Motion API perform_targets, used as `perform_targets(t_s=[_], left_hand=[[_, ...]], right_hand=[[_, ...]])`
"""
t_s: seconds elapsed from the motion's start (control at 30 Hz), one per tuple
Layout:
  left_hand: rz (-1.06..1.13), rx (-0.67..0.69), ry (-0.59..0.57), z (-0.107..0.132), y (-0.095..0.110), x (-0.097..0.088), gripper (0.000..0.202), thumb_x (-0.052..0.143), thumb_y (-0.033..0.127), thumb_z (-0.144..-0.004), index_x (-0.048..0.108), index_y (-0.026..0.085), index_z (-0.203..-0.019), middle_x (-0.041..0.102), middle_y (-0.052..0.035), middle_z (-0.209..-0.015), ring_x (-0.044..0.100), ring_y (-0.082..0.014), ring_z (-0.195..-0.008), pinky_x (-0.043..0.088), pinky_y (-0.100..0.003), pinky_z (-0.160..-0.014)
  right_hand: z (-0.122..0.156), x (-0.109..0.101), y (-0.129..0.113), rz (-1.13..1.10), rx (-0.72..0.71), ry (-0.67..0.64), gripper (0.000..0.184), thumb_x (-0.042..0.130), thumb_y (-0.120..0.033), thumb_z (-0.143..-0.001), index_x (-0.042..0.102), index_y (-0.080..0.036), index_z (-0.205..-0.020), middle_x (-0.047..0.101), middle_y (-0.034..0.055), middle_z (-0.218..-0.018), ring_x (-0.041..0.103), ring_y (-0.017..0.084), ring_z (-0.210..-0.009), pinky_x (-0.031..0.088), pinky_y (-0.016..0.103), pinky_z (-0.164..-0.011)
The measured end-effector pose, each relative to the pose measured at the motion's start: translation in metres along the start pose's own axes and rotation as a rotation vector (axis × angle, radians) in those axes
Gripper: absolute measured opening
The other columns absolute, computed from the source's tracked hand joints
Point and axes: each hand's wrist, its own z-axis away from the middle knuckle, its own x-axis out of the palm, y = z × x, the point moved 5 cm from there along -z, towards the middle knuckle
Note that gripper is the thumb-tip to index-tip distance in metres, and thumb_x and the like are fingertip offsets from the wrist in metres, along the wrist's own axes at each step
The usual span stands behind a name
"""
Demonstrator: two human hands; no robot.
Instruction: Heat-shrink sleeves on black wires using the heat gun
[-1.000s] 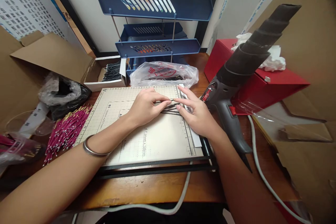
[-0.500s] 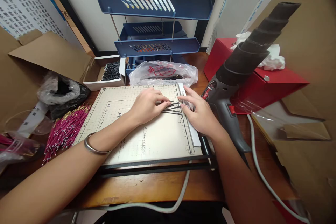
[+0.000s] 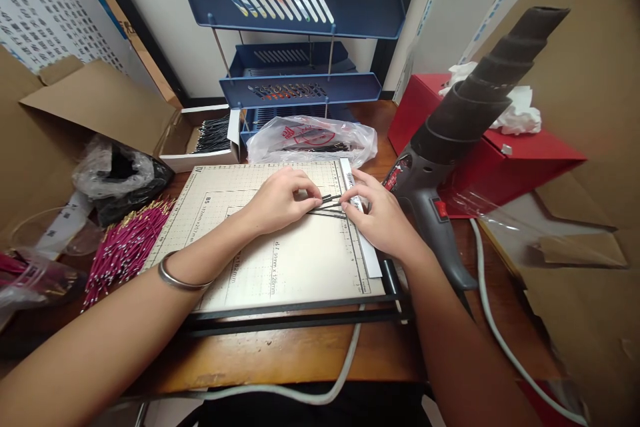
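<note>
My left hand point(image 3: 283, 201) rests over a cream paper-trimmer board point(image 3: 310, 267), thumb and forefinger pinched on thin black wires or tubes, too small to tell which. Several of these black strands point(image 3: 327, 212) lie spread on the board between my hands, and short dark ends stick up by my left fingertips. Opposite, my right hand point(image 3: 373, 217) has its thumb and forefinger closed at the right end of a black strand. Its other fingers lie over the white edge strip point(image 3: 369, 257) of the trimmer.
To the right stand a grey heat gun point(image 3: 435, 167) and a red box point(image 3: 530, 160). Magenta wires point(image 3: 125, 240) are heaped at left. Behind are a white box of black wires point(image 3: 215, 133), a plastic bag point(image 3: 265, 137) and a blue rack point(image 3: 300, 90). A pale cable point(image 3: 345, 370) crosses the front.
My right thumb and forefinger have come together on the strand's end. The strands at my left fingertips have shifted, with short ends now showing. My left hand has barely moved.
</note>
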Motion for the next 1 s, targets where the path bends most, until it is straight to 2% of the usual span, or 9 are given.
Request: perform_targets(t_s=[0.13,0.27,0.37,0.5,0.8,1.0], left_hand=[[0.014,-0.018,-0.004,-0.0038,0.0008,0.0033,0.009,0.079,0.025,-0.094,0.085,0.023,-0.088,0.081,-0.0039,-0.092,0.069,-0.0223,-0.09,0.05,-0.037,-0.088],[0.02,-0.03,-0.002,-0.0068,0.0029,0.008,0.008,0.08,0.026,-0.094,0.086,0.024,-0.089,0.08,-0.0042,-0.092,0.07,-0.0229,-0.092,0.051,-0.037,-0.088],[0.019,-0.016,0.02,-0.007,0.0047,0.0087,0.01,0.078,0.027,-0.096,0.085,0.022,-0.09,0.081,-0.0043,-0.093,0.069,-0.0221,-0.09,0.05,-0.039,-0.09],[0.006,-0.02,0.074,-0.0037,0.0037,0.003,0.012,0.074,0.027,-0.096,0.082,0.021,-0.088,0.081,-0.0037,-0.09,0.067,-0.0204,-0.084,0.05,-0.038,-0.088],[0.0,-0.054,0.068,-0.0055,-0.0035,0.0031,0.013,0.074,0.026,-0.093,0.084,0.021,-0.086,0.081,-0.004,-0.085,0.066,-0.0185,-0.075,0.051,-0.034,-0.077],[-0.043,-0.05,0.071,-0.0064,-0.0027,0.0041,0.016,0.073,0.029,-0.096,0.084,0.02,-0.088,0.081,-0.0047,-0.089,0.066,-0.0197,-0.079,0.049,-0.035,-0.079]], right_hand=[[0.0001,0.0006,-0.0023,0.015,0.011,-0.04,0.009,0.069,-0.02,-0.088,0.077,-0.023,-0.086,0.057,0.0146,-0.169,0.053,0.036,-0.16,0.038,0.06,-0.133],[-0.0011,-0.0014,-0.0023,-0.012,0.025,-0.001,0.009,0.067,-0.024,-0.091,0.076,-0.023,-0.088,0.061,0.0154,-0.165,0.056,0.035,-0.157,0.039,0.062,-0.132],[-0.0022,-0.0014,0.001,-0.026,0.037,0.024,0.015,0.062,-0.025,-0.094,0.077,-0.023,-0.097,0.062,0.0167,-0.163,0.056,0.034,-0.157,0.038,0.062,-0.133],[-0.0027,0.0019,0.0055,-0.044,0.031,0.012,0.02,0.062,-0.028,-0.096,0.079,-0.025,-0.107,0.06,0.0138,-0.165,0.055,0.033,-0.158,0.039,0.06,-0.133],[-0.0023,0.005,0.0062,-0.044,0.012,0.032,0.021,0.063,-0.029,-0.095,0.081,-0.025,-0.105,0.057,0.0129,-0.167,0.052,0.033,-0.16,0.037,0.06,-0.134],[-0.0022,0.0057,0.0069,-0.021,0.014,0.022,0.021,0.062,-0.028,-0.096,0.08,-0.024,-0.106,0.055,0.0155,-0.169,0.052,0.032,-0.16,0.036,0.06,-0.135]])
